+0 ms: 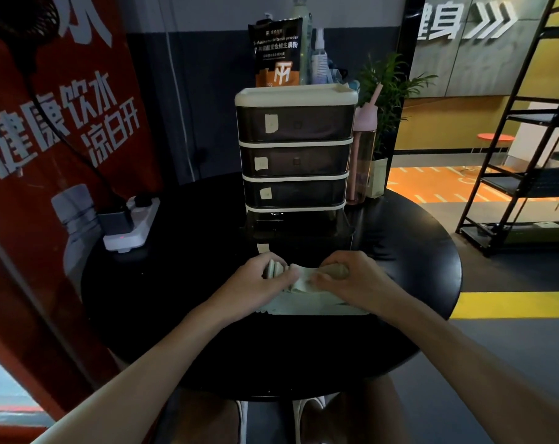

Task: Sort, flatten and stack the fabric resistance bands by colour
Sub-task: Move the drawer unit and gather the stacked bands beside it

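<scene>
Pale green fabric bands [307,307] lie in a flat pile on the round black table [188,299], near its middle. Above the pile my left hand [259,282] grips a bunch of folded pale bands [275,269], fingers curled round them. My right hand [345,280] pinches a crumpled greyish-green band [337,271] that stretches across to the left hand. Both hands sit close together, just in front of the drawer unit. Parts of the bands are hidden under my palms.
A dark drawer unit [294,155] with several drawers stands behind the hands, with a pouch and bottles on top. A white power strip [130,225] lies at the left. A pink bottle [364,155] and a potted plant stand at the back right. A black rack is at the right.
</scene>
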The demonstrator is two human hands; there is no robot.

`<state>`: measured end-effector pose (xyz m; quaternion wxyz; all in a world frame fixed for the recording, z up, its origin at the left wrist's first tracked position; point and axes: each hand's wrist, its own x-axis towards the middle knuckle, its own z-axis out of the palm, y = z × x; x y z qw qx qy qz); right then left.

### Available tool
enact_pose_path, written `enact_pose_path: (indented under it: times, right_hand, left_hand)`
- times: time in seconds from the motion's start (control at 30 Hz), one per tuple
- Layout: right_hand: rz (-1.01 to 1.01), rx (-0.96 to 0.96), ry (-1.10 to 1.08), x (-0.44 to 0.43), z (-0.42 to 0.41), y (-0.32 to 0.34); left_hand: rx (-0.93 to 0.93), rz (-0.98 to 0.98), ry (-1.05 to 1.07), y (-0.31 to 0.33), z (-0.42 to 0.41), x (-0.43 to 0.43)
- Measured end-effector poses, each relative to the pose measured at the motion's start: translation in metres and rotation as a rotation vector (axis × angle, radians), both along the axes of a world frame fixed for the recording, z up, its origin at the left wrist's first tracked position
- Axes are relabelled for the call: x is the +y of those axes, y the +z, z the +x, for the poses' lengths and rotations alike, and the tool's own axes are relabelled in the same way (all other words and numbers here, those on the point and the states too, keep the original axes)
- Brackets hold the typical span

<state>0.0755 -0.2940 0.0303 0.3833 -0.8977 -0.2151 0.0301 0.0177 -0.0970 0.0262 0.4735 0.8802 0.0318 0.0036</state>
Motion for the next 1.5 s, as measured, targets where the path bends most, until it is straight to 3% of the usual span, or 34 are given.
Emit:
enact_pose_path:
  times: [0.2, 0.37, 0.7, 0.97, 1.03, 1.2, 1.5]
  right_hand:
    - [0.067, 0.196, 0.036, -0.020, 0.002, 0.011]
    - [-0.002, 0.313, 0.136, -0.037, 0.004, 0.011]
    - [0.024, 0.159, 0.204, -0.041, -0.013, 0.001]
    - [0.045, -0.182, 0.190, -0.039, -0.020, -0.020]
    - [0.030, -0.155, 0.205, -0.041, -0.017, -0.023]
    - [0.108, -0.009, 0.169, -0.053, -0.009, -0.029]
    - [0.202, -0.094, 0.127, -0.043, -0.013, -0.034]
  left_hand:
    - [-0.003, 0.051, 0.002, 0.002, -0.004, 0.001]
    - [-0.013, 0.046, -0.032, 0.004, -0.007, 0.003]
    - [0.087, -0.016, -0.147, 0.004, -0.017, 0.017]
    - [-0.196, 0.168, -0.152, -0.008, -0.020, 0.009]
    - [-0.177, 0.175, -0.159, -0.013, -0.018, 0.012]
    - [-0.221, 0.428, -0.156, -0.018, -0.021, 0.019]
    - [-0.253, 0.246, -0.179, -0.022, -0.025, 0.010]
